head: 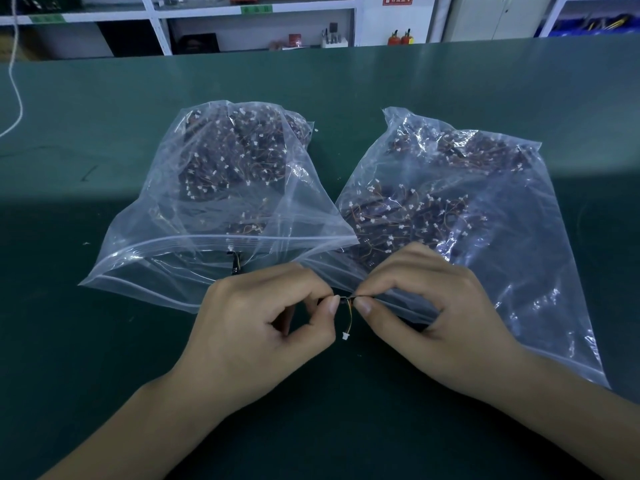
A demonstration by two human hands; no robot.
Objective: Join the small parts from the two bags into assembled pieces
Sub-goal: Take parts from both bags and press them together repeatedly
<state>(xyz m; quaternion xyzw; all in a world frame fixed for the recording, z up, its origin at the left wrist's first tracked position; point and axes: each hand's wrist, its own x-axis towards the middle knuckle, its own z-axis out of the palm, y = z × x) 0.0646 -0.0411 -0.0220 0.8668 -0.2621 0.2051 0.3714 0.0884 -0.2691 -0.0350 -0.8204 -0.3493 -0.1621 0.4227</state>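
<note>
Two clear zip bags lie on the green table, the left bag (221, 202) and the right bag (450, 209), each full of small dark parts with thin wires and white connectors. In front of their open mouths my left hand (263, 327) and my right hand (433, 313) meet fingertip to fingertip. Between them they pinch a small dark part (345, 299); a short orange wire with a white connector (345, 336) hangs down from it. One loose dark part (233, 263) lies in the mouth of the left bag.
The green table top (104, 341) stretches wide around the bags. A white cord (15, 84) hangs at the far left. White shelves (256, 26) with assorted items stand beyond the table's far edge.
</note>
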